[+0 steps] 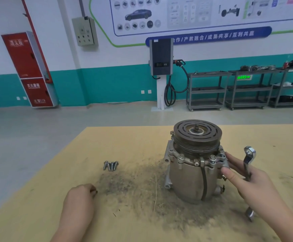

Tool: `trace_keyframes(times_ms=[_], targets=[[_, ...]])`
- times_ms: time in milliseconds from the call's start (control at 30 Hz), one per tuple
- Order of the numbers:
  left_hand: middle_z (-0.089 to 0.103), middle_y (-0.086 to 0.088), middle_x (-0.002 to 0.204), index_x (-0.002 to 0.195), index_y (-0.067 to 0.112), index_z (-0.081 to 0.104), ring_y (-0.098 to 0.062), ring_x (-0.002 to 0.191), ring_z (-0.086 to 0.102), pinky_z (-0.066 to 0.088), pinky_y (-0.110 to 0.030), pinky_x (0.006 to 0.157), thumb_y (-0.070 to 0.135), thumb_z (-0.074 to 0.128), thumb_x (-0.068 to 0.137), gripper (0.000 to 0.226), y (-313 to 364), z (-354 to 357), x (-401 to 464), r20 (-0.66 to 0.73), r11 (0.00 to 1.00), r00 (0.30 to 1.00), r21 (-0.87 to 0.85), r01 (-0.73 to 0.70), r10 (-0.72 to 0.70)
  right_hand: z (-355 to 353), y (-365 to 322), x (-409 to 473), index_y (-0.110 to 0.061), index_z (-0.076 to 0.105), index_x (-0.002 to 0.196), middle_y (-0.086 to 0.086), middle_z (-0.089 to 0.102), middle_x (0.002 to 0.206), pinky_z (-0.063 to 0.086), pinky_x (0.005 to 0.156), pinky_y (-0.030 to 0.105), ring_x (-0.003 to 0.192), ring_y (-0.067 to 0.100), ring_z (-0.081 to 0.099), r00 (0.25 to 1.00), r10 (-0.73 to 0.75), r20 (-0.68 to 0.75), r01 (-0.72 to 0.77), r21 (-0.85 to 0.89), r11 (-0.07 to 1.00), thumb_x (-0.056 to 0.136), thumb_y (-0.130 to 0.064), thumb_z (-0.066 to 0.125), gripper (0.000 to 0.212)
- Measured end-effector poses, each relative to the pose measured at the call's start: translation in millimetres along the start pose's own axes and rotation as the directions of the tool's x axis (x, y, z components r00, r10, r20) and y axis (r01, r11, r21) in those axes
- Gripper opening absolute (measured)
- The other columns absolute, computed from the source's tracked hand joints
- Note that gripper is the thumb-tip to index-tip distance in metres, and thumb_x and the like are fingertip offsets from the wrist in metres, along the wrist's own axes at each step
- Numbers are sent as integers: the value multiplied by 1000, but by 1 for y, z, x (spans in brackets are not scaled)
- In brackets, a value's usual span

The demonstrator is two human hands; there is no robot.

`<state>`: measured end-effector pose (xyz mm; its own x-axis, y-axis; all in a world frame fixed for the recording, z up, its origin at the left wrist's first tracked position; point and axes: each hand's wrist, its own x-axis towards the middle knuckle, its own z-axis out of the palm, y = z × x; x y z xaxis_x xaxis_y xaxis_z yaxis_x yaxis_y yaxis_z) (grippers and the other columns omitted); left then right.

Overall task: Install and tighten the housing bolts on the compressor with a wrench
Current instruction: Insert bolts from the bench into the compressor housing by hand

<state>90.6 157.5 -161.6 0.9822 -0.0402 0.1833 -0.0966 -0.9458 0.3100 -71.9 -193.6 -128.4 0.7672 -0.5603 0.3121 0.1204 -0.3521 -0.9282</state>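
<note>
The grey compressor (187, 179) stands upright on the tan table (117, 140), its dark pulley (197, 135) on top. Bolt heads sit in the flange around its housing. My right hand (250, 180) grips a silver ring wrench (248, 159) while its thumb and fingertips touch the right side of the housing flange. A small cluster of loose bolts (110, 165) lies on the table to the left of the compressor. My left hand (80, 198) rests on the table with fingers curled, and a small dark item shows at the fingertips; whether it is a bolt I cannot tell.
Dark grime is smeared over the table around the compressor. Beyond the table's far edge lies open grey floor, with a charging station (161, 58), metal shelving carts (246, 88) and a red fire cabinet (28, 69) along the wall.
</note>
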Motion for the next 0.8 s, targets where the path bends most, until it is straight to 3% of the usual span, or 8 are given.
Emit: trace_keyframes(times_ms=[100, 200, 367, 500, 600, 700, 800], targets=[[69, -6, 98, 95, 19, 72, -27, 95, 63, 39, -29, 69, 18, 59, 94, 13, 9, -3, 0, -32, 999, 999, 15, -38, 39, 0, -1, 0, -49, 58, 104, -39, 60, 103, 38, 53, 0, 56, -14, 59, 1000, -14, -1, 14, 18, 1000, 86, -14, 69, 40], [67, -6, 107, 102, 19, 71, -26, 103, 62, 42, -28, 77, 19, 60, 95, 14, 14, 0, -3, 10, 999, 999, 21, -47, 47, 0, -2, 0, -48, 58, 105, -49, 57, 94, 39, 61, -3, 78, -20, 61, 1000, -22, 16, 22, 21, 1000, 86, -16, 69, 39], [68, -18, 107, 101, 6, 75, -39, 104, 60, 42, -35, 89, 19, 72, 87, 19, 3, 2, -12, 11, 999, 999, 18, 44, -44, 1, -1, 0, -47, 58, 105, -46, 58, 94, 38, 60, -3, 79, -19, 62, 1000, -26, 16, 26, 46, 999, 86, -14, 69, 40], [67, -11, 118, 96, 11, 76, -37, 114, 55, 41, -34, 95, 23, 73, 87, 16, 3, -6, -18, 11, 993, 993, 13, 117, -117, 2, -3, 0, -42, 58, 106, -36, 57, 107, 37, 59, -4, 75, -21, 61, 1000, -26, 5, 25, 78, 997, 86, -12, 69, 38], [72, -9, 107, 92, 14, 76, -31, 102, 62, 43, -33, 84, 18, 74, 86, 7, 26, -17, -27, -116, 979, 993, -203, 10, -34, 3, -5, -1, -44, 57, 107, -37, 56, 106, 37, 61, -5, 78, -23, 59, 999, -28, 17, 26, 80, 996, 87, -13, 68, 39], [73, 15, 83, 89, 21, 73, 9, 78, 65, 42, -6, 71, 10, 73, 86, 11, 78, -37, -30, -161, 793, 982, -584, -176, 100, 3, -4, -2, -42, 56, 112, -39, 56, 104, 38, 64, -5, 79, -24, 58, 999, -25, 22, 24, 80, 997, 87, -13, 68, 40], [74, 21, 81, 89, 28, 74, 13, 81, 65, 41, 1, 71, 8, 73, 84, 21, 132, -54, -26, -161, 570, 958, -776, -271, 238, 3, -3, -1, -39, 56, 116, -38, 57, 106, 38, 64, -4, 80, -22, 60, 1000, -18, 22, 17, 83, 996, 87, -14, 68, 40]])
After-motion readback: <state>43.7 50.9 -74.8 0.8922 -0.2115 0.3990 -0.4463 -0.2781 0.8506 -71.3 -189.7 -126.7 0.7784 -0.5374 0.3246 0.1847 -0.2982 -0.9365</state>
